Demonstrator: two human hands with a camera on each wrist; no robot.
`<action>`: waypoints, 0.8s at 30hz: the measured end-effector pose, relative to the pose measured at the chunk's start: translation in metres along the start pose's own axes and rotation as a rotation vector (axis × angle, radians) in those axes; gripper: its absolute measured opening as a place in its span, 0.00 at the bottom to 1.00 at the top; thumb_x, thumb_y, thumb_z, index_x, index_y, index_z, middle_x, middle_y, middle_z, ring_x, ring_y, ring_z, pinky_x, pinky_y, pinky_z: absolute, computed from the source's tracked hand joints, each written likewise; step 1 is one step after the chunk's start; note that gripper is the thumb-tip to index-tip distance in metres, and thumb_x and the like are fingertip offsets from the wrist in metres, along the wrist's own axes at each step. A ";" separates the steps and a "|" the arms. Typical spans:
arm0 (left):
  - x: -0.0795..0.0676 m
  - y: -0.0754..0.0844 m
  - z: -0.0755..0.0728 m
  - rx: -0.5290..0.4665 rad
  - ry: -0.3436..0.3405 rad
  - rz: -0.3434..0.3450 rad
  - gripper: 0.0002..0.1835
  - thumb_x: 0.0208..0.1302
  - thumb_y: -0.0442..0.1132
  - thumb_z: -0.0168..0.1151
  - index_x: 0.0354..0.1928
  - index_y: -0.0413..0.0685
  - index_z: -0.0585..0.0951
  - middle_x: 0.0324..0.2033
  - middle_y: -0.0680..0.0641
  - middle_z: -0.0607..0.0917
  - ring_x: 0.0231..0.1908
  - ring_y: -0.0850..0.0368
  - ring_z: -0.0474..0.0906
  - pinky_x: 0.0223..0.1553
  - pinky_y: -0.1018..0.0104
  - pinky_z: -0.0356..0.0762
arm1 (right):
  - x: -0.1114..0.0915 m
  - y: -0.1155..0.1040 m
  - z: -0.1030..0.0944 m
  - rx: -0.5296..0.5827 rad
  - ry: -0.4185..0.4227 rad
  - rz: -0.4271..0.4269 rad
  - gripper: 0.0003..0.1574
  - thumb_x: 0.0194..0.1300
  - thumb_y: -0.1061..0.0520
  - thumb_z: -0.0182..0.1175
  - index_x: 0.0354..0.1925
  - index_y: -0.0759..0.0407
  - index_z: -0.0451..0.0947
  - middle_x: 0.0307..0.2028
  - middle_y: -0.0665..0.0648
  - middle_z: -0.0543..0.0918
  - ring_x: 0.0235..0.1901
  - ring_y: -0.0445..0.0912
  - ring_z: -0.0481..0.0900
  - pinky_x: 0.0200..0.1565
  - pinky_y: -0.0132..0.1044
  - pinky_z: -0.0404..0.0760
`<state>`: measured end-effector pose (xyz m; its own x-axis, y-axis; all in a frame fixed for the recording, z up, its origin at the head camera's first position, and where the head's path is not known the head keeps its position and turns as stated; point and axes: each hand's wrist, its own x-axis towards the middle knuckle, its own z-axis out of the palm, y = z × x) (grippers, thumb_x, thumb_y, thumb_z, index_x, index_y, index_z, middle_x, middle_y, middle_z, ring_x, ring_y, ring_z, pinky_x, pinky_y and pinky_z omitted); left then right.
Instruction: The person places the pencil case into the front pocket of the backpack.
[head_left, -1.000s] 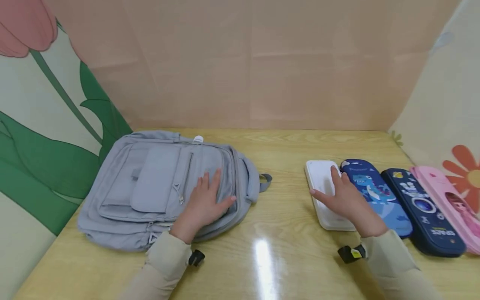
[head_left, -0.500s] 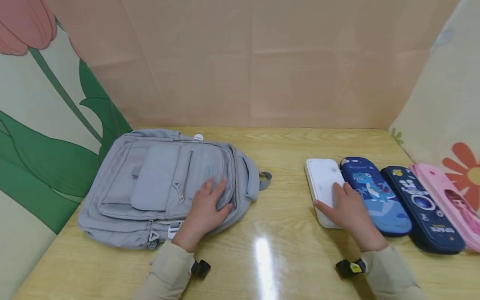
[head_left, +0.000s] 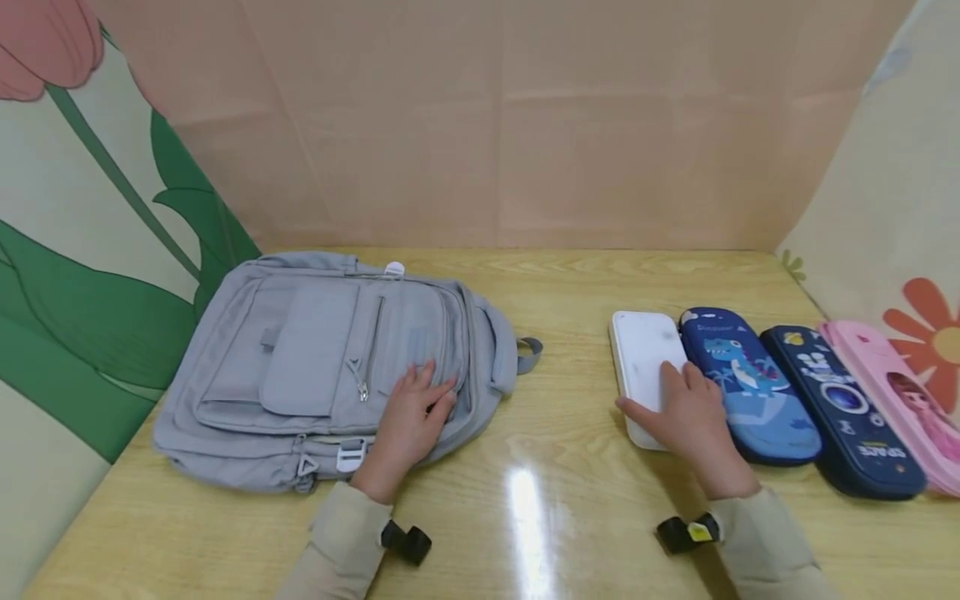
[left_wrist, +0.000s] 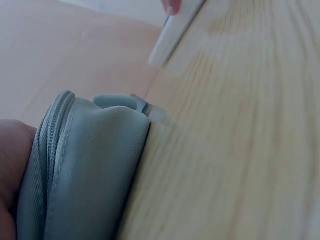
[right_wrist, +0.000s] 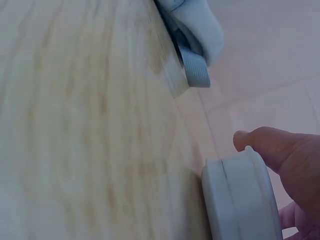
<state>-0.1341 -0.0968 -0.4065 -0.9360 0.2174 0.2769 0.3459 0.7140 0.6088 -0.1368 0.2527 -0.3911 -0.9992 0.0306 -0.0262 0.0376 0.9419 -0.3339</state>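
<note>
Tabletop (head_left: 562, 375) separates edges of backpack (head_left: 307, 350) and white case (head_left: 639, 346).

Streak of glare on glossy table (head_left: 570, 400)

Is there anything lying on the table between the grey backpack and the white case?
Nothing: in the head view, the stretch between the backpack and the white case is bare wooden table. Both wrist views also show bare wood there.

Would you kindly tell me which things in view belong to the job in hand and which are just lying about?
Likely part of the job:
grey backpack, left hand on it
white case, right hand at it

Apparently just lying about:
blue dinosaur case
dark space case
pink case
</note>
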 end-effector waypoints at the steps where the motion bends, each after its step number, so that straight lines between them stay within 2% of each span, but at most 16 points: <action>1: 0.000 -0.002 0.001 -0.014 0.012 0.001 0.16 0.66 0.40 0.53 0.50 0.39 0.80 0.61 0.30 0.66 0.63 0.28 0.54 0.64 0.41 0.52 | 0.000 -0.001 0.001 0.001 -0.006 0.008 0.66 0.53 0.26 0.55 0.65 0.76 0.50 0.61 0.83 0.49 0.58 0.77 0.48 0.56 0.70 0.50; 7: -0.001 -0.008 0.003 -0.094 0.115 0.021 0.13 0.65 0.36 0.54 0.44 0.36 0.83 0.57 0.30 0.71 0.60 0.29 0.61 0.63 0.43 0.56 | 0.001 -0.007 0.004 0.017 -0.019 0.030 0.69 0.51 0.24 0.55 0.66 0.75 0.47 0.62 0.82 0.47 0.56 0.78 0.52 0.54 0.69 0.55; 11: -0.001 -0.009 0.003 -0.162 0.191 0.015 0.11 0.65 0.35 0.54 0.38 0.35 0.84 0.54 0.31 0.74 0.58 0.35 0.67 0.62 0.47 0.60 | 0.000 -0.009 0.005 0.034 -0.006 0.052 0.70 0.47 0.23 0.57 0.66 0.73 0.47 0.58 0.81 0.52 0.49 0.75 0.59 0.49 0.67 0.63; 15: 0.000 -0.007 0.002 -0.205 0.238 0.010 0.09 0.64 0.33 0.55 0.34 0.36 0.83 0.53 0.31 0.76 0.57 0.38 0.70 0.61 0.50 0.63 | 0.000 -0.011 0.003 0.057 -0.033 0.101 0.72 0.46 0.23 0.58 0.67 0.71 0.46 0.56 0.80 0.53 0.45 0.72 0.60 0.46 0.65 0.66; 20: -0.001 -0.006 0.001 -0.269 0.282 -0.008 0.11 0.64 0.33 0.56 0.43 0.33 0.82 0.52 0.34 0.78 0.55 0.41 0.73 0.58 0.51 0.67 | 0.002 -0.015 0.002 0.078 -0.074 0.166 0.70 0.48 0.25 0.59 0.68 0.71 0.44 0.57 0.81 0.52 0.45 0.72 0.59 0.46 0.67 0.65; 24: -0.001 -0.006 0.001 -0.322 0.335 -0.017 0.13 0.63 0.33 0.57 0.47 0.34 0.81 0.50 0.37 0.80 0.53 0.44 0.75 0.55 0.53 0.70 | 0.003 -0.015 0.003 0.075 -0.041 0.174 0.65 0.49 0.31 0.62 0.66 0.72 0.48 0.55 0.81 0.54 0.44 0.71 0.61 0.45 0.66 0.65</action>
<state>-0.1355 -0.1007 -0.4112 -0.8875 -0.0572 0.4573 0.3828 0.4609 0.8006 -0.1404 0.2377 -0.3885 -0.9762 0.1756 -0.1273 0.2120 0.8960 -0.3902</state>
